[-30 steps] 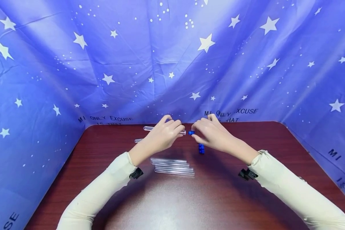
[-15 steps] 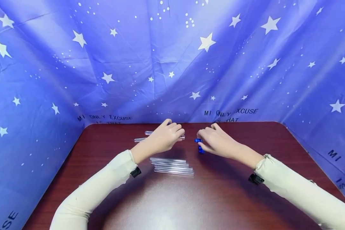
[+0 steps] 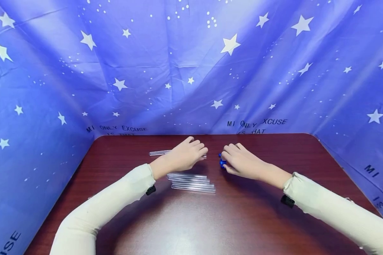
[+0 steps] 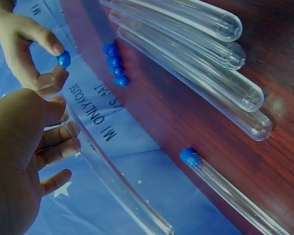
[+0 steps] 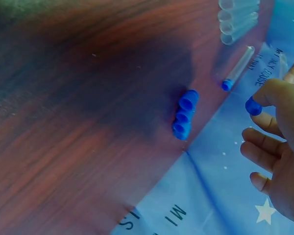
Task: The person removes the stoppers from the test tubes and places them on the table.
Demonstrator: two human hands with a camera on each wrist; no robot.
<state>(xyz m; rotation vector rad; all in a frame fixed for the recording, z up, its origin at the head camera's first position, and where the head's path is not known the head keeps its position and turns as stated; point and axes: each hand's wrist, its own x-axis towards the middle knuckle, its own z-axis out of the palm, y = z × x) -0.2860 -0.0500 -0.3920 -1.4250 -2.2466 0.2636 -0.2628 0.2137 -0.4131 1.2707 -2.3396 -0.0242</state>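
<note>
My left hand (image 3: 187,156) holds a clear test tube (image 4: 120,188) between thumb and fingers; most of that tube is hidden behind the hand in the head view. Pinched between the thumb and forefinger of my right hand (image 3: 244,162) is a small blue cap (image 5: 254,105), apart from the tube. A short row of blue caps (image 5: 183,116) lies on the table close to the right hand, partly covered by its fingers in the head view. Beside the left hand lies another test tube (image 4: 230,193), with a blue cap on its end.
Several clear test tubes (image 3: 191,183) lie side by side on the dark red-brown table (image 3: 185,226), nearer the person than the hands. A blue star-patterned cloth (image 3: 166,67) hangs behind the table and along its sides.
Both hands have come down toward the table and nearer the person. The gap between them has widened, and the blue cap in the right hand has moved away from the test tube's end.
</note>
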